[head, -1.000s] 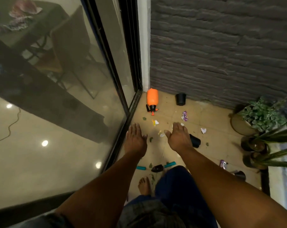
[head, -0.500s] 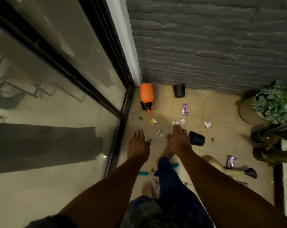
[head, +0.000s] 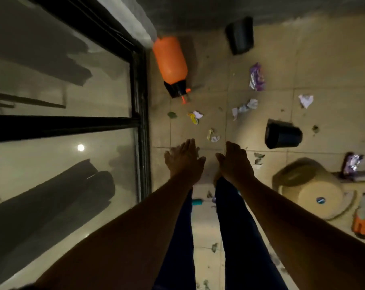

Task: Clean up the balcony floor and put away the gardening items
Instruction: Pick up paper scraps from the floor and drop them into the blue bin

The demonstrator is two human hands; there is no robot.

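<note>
Balcony floor, counted by kind

Two hands, left hand (head: 184,162) and right hand (head: 236,164), both empty with fingers straight. One orange sprayer (head: 171,59) lying at upper centre. Two black pots: one (head: 240,36) at the top, one (head: 283,133) on its side at right of centre. Two purple wrappers (head: 256,77) (head: 352,164). Four crumpled paper scraps (head: 195,116) (head: 244,107) (head: 306,100) (head: 213,136). One tan basin (head: 311,187), overturned, at right. One orange glove (head: 364,225) at the right edge. One teal handle (head: 197,202) between the arms.

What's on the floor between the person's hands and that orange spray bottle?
In the head view, between the hands and the orange spray bottle lie two crumpled scraps and a leaf.
</note>
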